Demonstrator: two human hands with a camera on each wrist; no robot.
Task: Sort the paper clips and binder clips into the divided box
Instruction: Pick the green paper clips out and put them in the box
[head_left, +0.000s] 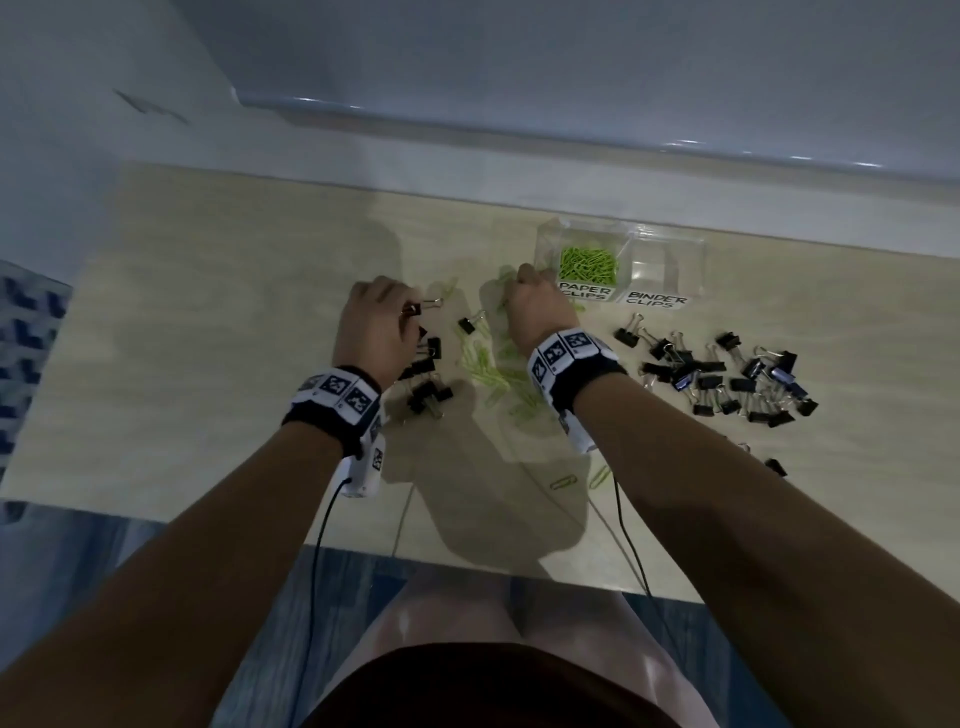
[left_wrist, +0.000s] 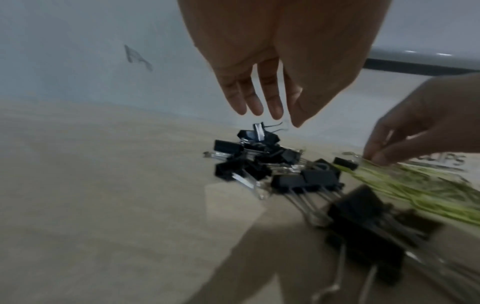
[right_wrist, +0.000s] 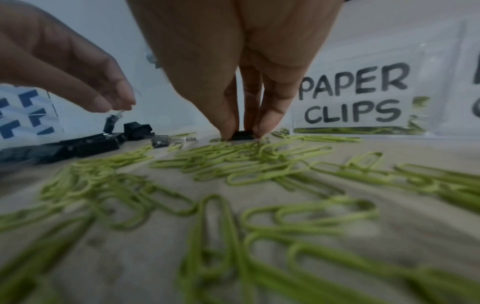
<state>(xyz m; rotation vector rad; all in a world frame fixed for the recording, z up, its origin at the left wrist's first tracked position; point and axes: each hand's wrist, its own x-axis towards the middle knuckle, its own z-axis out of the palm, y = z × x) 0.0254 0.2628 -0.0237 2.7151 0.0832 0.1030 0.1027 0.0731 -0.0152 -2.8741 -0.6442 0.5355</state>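
The clear divided box (head_left: 628, 236) stands at the back right; its "PAPER CLIPS" side holds green paper clips (head_left: 589, 265), its "BINDER CLIPS" side (head_left: 667, 265) looks bare. Loose green paper clips (head_left: 498, 369) lie between my hands. My right hand (right_wrist: 242, 133) pinches a small black binder clip (right_wrist: 242, 136) on the table among them, just left of the box label (right_wrist: 353, 98). My left hand (left_wrist: 280, 119) hovers with straight fingers just above a black binder clip (left_wrist: 257, 133) atop a small pile (head_left: 426, 374); nothing shows between its fingertips.
A larger heap of black binder clips (head_left: 727, 374) lies right of my right wrist. Stray paper clips (head_left: 563, 480) and one binder clip (head_left: 774, 466) sit nearer the table's front edge. A blue patterned cloth (head_left: 26, 338) is off the left edge. A wall ledge runs behind the box.
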